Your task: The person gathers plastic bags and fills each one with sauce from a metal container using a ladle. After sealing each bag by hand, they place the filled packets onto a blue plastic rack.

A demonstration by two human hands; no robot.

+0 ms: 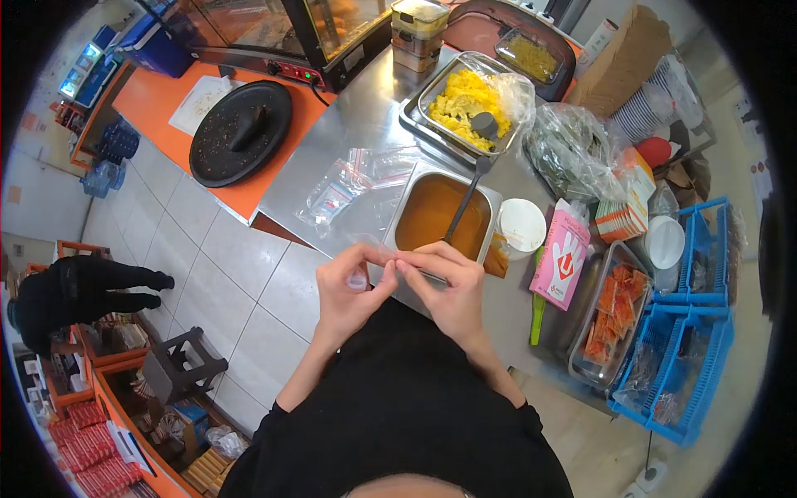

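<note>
My left hand [353, 286] is closed around a small clear plastic bag [358, 280], partly hidden by the fingers. My right hand [447, 286] pinches with thumb and forefinger at the bag's edge, its fingertips meeting those of the left. Just beyond the hands stands a steel pan [404, 217] of orange-brown sauce [440, 207], with a dark-handled ladle [466, 203] leaning in it. Several flat clear zip bags [336, 195] lie on the steel counter to the left of the pan.
Behind the sauce are a tray of yellow food [461, 95] and a bagged green leafy mass [569, 149]. To the right stand a white lid [522, 226], a pink glove box [561, 257], a tub of orange packets [614, 307] and blue baskets [677, 365]. A person [75, 290] bends at left.
</note>
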